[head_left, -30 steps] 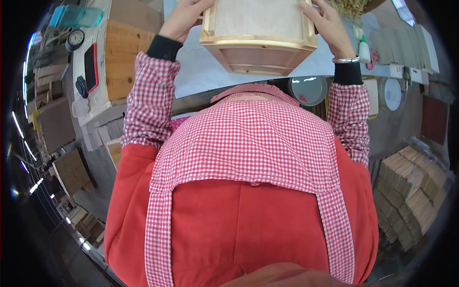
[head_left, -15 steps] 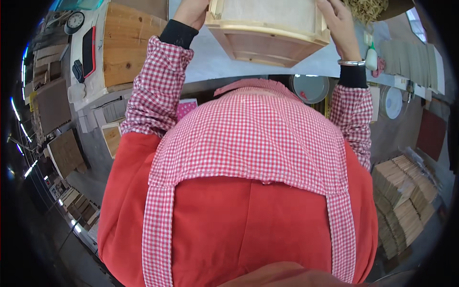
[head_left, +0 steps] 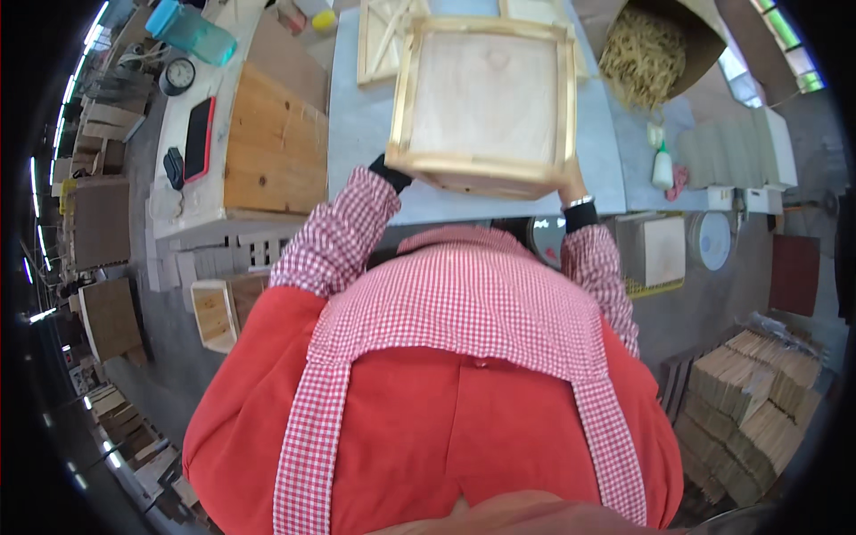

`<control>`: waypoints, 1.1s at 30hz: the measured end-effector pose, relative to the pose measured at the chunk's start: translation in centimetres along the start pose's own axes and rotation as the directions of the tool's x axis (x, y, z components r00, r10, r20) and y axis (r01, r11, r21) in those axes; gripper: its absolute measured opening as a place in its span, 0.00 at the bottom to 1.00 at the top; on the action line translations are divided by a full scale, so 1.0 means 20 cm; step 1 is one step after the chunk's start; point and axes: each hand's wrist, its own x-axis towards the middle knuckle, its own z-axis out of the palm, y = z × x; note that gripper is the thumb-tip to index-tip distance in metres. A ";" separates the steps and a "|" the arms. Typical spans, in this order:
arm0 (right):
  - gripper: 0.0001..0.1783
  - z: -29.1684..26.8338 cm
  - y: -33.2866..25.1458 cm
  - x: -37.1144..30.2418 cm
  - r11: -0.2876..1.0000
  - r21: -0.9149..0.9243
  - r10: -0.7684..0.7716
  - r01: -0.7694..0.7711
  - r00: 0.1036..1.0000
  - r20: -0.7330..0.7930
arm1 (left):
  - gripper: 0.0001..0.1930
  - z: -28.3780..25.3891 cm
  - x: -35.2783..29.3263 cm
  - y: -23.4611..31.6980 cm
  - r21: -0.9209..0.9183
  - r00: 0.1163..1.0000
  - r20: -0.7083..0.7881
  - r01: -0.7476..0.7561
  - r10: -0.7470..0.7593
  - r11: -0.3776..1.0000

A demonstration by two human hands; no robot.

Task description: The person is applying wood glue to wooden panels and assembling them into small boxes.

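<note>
A pale wooden box (head_left: 486, 94), with a light panel set inside a raised frame, is tilted toward me over the worktable. My right hand (head_left: 573, 183) grips its lower right corner, the fingers partly behind the wood. At the lower left corner, my left sleeve's black cuff (head_left: 390, 173) runs up against the box, whose body hides nearly all of my left hand. Behind the box on the left lies a wooden frame with crossed slats (head_left: 382, 45). Part of another pale wooden piece (head_left: 535, 11) shows behind it on the right.
A carton of shredded filler (head_left: 646, 58) stands at the far right. Near it are a white squeeze bottle (head_left: 662, 169) and a pink cloth (head_left: 678, 181). On the left bench lie a red-edged phone (head_left: 199, 140), a round clock (head_left: 178, 77) and a blue bottle (head_left: 192, 33).
The box has tipped so its framed panel shows fully, and both hands have come lower with it. The view has shifted, showing more of the table behind.
</note>
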 end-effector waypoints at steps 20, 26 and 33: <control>0.37 -0.07 -0.55 0.06 0.778 0.622 -0.083 0.087 0.996 -0.036 | 0.29 -0.11 -0.08 0.20 -0.555 0.963 -0.226 -0.249 0.145 0.793; 0.35 -0.07 -0.42 0.11 0.769 0.638 -0.053 -0.020 0.994 0.094 | 0.27 -0.12 -0.13 0.25 -0.554 0.977 -0.178 -0.200 0.119 0.808; 0.30 -0.11 0.00 0.08 0.890 0.401 0.147 -0.216 0.969 0.196 | 0.25 -0.20 -0.14 -0.06 -0.395 0.978 -0.208 -0.073 -0.012 0.916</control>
